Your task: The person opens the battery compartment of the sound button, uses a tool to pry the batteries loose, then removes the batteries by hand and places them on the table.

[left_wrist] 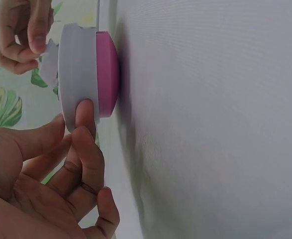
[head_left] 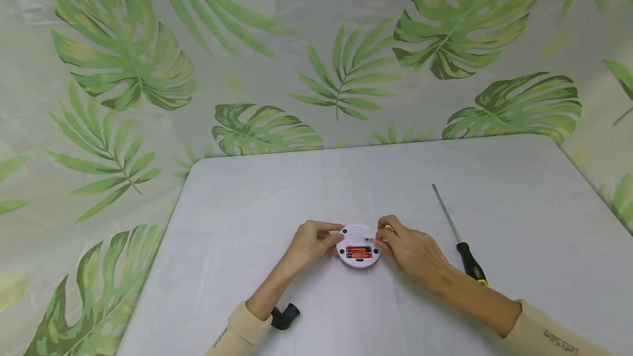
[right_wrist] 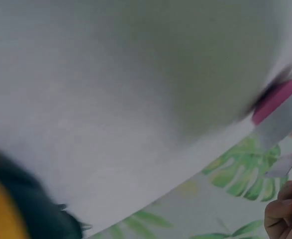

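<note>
A round white device (head_left: 355, 233) lies back side up on the table, showing speaker holes and rubber feet. Two red batteries (head_left: 359, 252) sit in its uncovered compartment. From the side, the left wrist view shows its white body (left_wrist: 78, 74) and pink underside (left_wrist: 107, 74). My left hand (head_left: 307, 244) grips its left edge between thumb and fingers. Just above the device's right side, my right hand (head_left: 414, 251) pinches a small white battery cover (head_left: 370, 234). The same cover (right_wrist: 283, 166) shows between the right fingertips in the right wrist view.
To the right lies a screwdriver (head_left: 468, 261) with a black and yellow handle, partly behind the right forearm. A black bent piece (head_left: 287, 316) is beside the left sleeve, partly hidden. The white table (head_left: 257, 196) meets a leaf-patterned curtain (head_left: 267, 87) at its far edge.
</note>
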Tool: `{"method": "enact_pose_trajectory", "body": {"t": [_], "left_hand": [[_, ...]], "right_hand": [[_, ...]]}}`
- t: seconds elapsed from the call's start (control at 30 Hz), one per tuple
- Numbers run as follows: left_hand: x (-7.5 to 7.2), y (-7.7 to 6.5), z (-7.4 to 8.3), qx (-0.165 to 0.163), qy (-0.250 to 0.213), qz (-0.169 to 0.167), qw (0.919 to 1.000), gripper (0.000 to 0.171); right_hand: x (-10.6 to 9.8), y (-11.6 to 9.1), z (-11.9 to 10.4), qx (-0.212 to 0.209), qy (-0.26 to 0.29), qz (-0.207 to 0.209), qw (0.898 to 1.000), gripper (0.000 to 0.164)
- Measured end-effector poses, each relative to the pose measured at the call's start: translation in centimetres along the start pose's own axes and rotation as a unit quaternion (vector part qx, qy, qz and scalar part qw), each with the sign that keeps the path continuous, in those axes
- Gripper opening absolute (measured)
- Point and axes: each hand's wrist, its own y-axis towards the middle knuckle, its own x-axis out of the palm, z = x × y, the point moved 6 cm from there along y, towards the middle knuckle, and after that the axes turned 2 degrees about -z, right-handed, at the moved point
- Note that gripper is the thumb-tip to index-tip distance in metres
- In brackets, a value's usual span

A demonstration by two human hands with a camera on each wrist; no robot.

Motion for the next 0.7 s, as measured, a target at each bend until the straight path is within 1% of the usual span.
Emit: {"method": "enact_pose_trajectory", "body": {"t": [0.13, 0.2, 0.3, 0.33, 0.4, 0.5, 0.7], "left_hand": [[-0.1, -0.2, 0.1, -0.002, -0.001, -0.002, 1.0, 0.028], [-0.2, -0.2, 0.1, -0.003, -0.003, -0.002, 1.0, 0.028], [-0.2, -0.3, 0.1, -0.006, -0.003, -0.002, 1.0, 0.028], [-0.2, -0.3, 0.1, -0.009, -0.002, -0.001, 1.0, 0.028], [-0.2, -0.3, 0.0, -0.01, -0.001, -0.002, 0.9999, 0.027], [-0.2, -0.3, -0.2, -0.012, 0.003, -0.004, 0.9999, 0.027], [-0.2, -0.4, -0.4, -0.015, -0.004, -0.01, 0.9998, 0.026]], "right_hand": [[-0.6, -1.1, 2.6, 0.045, -0.004, 0.007, 0.999, 0.039], [-0.9, -1.7, 3.8, 0.07, -0.011, -0.002, 0.997, 0.029], [-1.3, -3.0, 5.4, 0.111, -0.023, -0.027, 0.993, 0.009], [-1.4, -3.4, 5.8, 0.122, -0.026, -0.036, 0.991, 0.007], [-1.6, -4.0, 6.5, 0.141, -0.028, -0.05, 0.988, 0.013], [-1.7, -4.6, 7.2, 0.152, -0.032, -0.063, 0.986, 0.014], [-1.7, -5.3, 7.8, 0.15, -0.031, -0.068, 0.986, 0.015]]}}
